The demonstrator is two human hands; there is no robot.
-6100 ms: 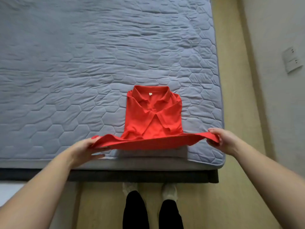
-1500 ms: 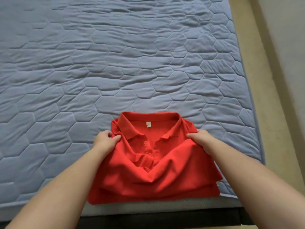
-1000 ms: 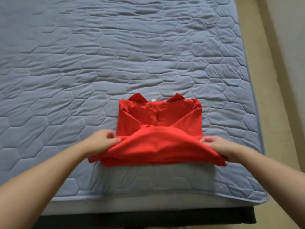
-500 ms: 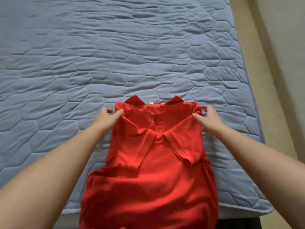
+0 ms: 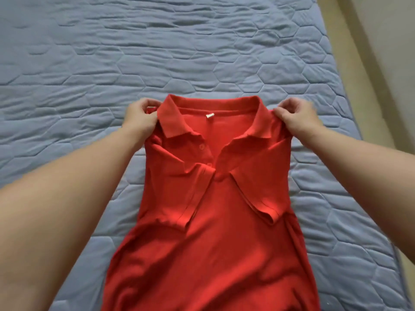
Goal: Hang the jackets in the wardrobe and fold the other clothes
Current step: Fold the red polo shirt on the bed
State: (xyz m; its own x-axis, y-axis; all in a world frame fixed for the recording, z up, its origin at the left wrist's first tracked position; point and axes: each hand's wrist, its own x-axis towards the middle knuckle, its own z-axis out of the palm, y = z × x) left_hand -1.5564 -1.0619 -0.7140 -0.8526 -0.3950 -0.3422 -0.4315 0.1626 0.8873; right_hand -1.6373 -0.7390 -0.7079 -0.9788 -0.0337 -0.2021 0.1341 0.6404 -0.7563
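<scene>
Though apart, hands (image 5: 140, 118) (image 5: 296, 118) (curled) on shirt (image 5: 213, 221)

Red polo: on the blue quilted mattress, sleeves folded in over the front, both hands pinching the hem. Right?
No. The head view shows the left hand and right hand pinching the red polo at its shoulders beside the collar, not the hem. The mattress and folded-in sleeves are right.

Short-sleeved red knit polo shirt (image 5: 215, 243): plain bright red thru-out; collar, sleeve hems & buttons (image 5: 201, 146) same red. Small white neck label (image 5: 210, 115) inside collar. Blue-grey quilted bed cover (image 5: 157, 52): muted, w/ stitched hexagon pattern all over. Tan floor strip (image 5: 345, 52) on right: yellowish beige. Wall (image 5: 395, 41): pale grey-beige.
</scene>
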